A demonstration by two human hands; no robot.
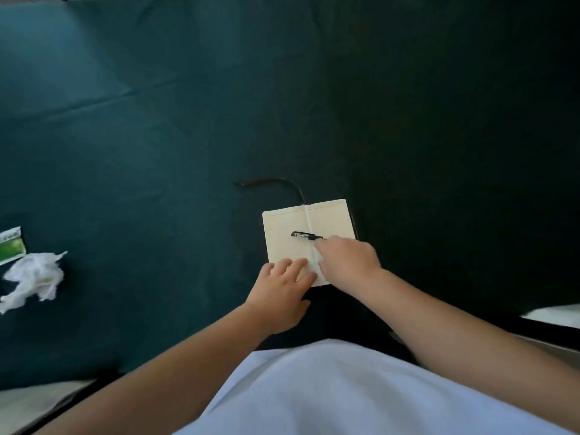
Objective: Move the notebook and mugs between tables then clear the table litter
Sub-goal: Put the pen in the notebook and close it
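Dark green cloth [157, 136] across the table; crumpled white tissue [34, 279] and green-white packet [12, 246] at left edge. Open notebook [287, 243] at centre, ribbon [270, 182] trailing above. Left hand [279, 296] flat, fingers spread on lower page. Right hand [346, 262] pinching black pen [306, 236] lying across the spine.

Desk or study setting: dark green tablecloth [157, 136], open notebook [288, 246], pen [306, 236].

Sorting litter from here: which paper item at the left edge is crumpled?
The white tissue, wadded and ragged; the green-and-white packet just beyond it lies flat.
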